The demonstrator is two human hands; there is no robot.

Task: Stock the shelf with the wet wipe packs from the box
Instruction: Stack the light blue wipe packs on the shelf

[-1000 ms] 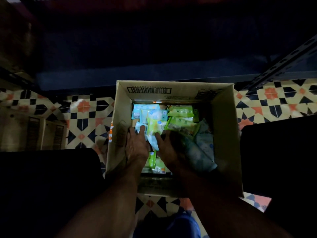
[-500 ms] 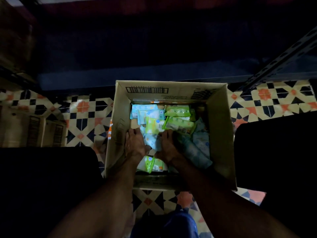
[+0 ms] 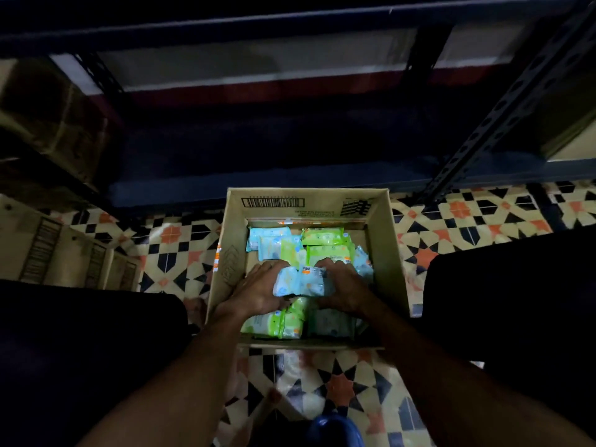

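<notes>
An open cardboard box point(image 3: 383, 253) stands on the patterned floor and holds several blue and green wet wipe packs. A small bunch of blue packs point(image 3: 301, 280) sits between my two hands. My left hand point(image 3: 258, 290) grips the bunch from the left, fingers curled over its top. On the other side, my right hand point(image 3: 343, 287) grips the bunch with its fingers over the far edge. More green packs point(image 3: 325, 237) lie at the back of the box, and others point(image 3: 274, 324) lie at the front under my wrists.
A dark metal shelf point(image 3: 290, 169) runs just behind the box, with a perforated upright point(image 3: 493, 117) at the right. Cardboard boxes point(image 3: 48, 117) sit on the left shelf and on the floor point(image 3: 58, 253). My dark knees flank the box.
My hands have closed in from both sides on a bunch of blue packs and lifted it slightly. The view has tilted up, showing more of the shelf.
</notes>
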